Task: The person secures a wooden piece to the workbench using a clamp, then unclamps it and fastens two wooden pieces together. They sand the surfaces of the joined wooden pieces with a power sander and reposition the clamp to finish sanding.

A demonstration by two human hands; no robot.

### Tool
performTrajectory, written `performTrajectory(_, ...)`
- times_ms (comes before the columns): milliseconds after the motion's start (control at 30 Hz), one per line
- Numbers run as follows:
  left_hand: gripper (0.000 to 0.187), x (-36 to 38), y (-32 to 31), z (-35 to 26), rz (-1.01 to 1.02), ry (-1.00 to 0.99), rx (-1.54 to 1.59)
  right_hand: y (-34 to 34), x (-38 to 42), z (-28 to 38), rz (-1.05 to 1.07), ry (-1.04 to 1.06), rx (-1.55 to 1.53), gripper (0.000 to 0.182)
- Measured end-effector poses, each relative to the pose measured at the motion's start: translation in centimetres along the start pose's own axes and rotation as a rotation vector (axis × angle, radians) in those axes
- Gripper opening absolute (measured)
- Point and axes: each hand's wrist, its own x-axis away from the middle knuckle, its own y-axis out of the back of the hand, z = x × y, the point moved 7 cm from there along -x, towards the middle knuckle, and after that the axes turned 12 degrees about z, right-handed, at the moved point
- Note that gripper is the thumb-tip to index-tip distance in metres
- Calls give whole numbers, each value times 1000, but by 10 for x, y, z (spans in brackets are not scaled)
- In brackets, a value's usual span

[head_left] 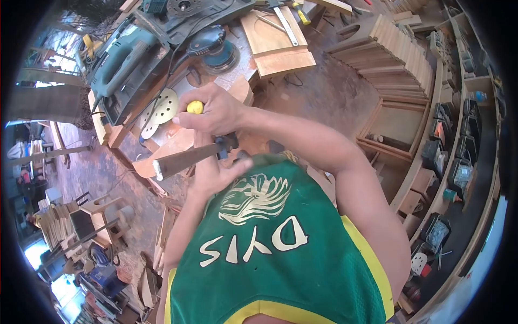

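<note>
My right hand (211,110) is closed in a fist around a yellow handle (195,107), seen end-on; the tool's kind cannot be made out. Below it, my left hand (213,175) reaches forward with the thumb spread. A flat brown-grey bar (186,161) with a pale tip crosses over the left hand and hides part of its fingers. At the bar's far end sits a dark metal piece (226,144). A curved wooden piece (175,147) lies on the bench under the hands. Perforated sanding discs (163,106) lie just beyond the right hand.
An orbital sander (216,51) and a teal jigsaw (121,62) in its case rest on the bench. Boards (280,62) with a square lie at the bench's far side. Stacked wooden parts (386,54) stand right, beside shelves of bins (464,175). Wood pieces clutter the left.
</note>
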Motion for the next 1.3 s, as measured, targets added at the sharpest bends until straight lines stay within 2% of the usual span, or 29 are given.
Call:
performTrajectory(33, 61, 4, 0, -2, -85, 2, 113, 0, 0, 1, 24, -40, 15, 24)
performTrajectory(133, 65, -3, -2, 12, -79, 192, -74, 1, -6, -1, 198, -55, -14, 26)
performTrajectory(267, 57, 2, -3, -3, -162, 72, -249, 11, -5, 22, 525, -44, 21, 39)
performTrajectory(333, 58, 2, -2, -9, -170, 63, -383, 23, -7, 28, 552, -26, 167, 44)
performTrajectory(367, 57, 3, -1, -6, -182, 80, -345, 26, -6, 31, 563, -22, 240, 47)
performTrajectory(467, 55, 3, 1, 1, -211, 107, -293, 35, -3, 37, 484, -105, 471, 47)
performTrajectory(567, 51, 4, 0, 2, -221, 108, -297, 32, 4, 34, 390, -12, 415, 47)
performTrajectory(767, 50, 8, 2, 8, -194, 198, -180, 30, 13, 29, 205, 0, 480, 42)
performTrajectory(867, 47, 8, 2, 3, -216, 184, -213, 28, 7, 31, 270, 88, 422, 39)
performTrajectory(933, 41, 7, 2, 3, -259, 205, -240, 31, 5, 29, 301, 78, 432, 37)
performTrajectory(1067, 40, 8, -1, 10, -270, 185, -59, 27, 13, 29, 305, -13, 450, 37)
performTrajectory(1167, 39, 9, 0, 7, -232, 220, -89, 16, 26, 22, 93, -30, 674, 39)
performTrajectory(1267, 39, 4, 5, 7, -246, 212, -108, 13, 33, 27, -215, 159, 588, 40)
performTrajectory(1300, 39, 4, 5, 7, -227, 246, -91, 19, 23, 24, -81, 101, 434, 40)
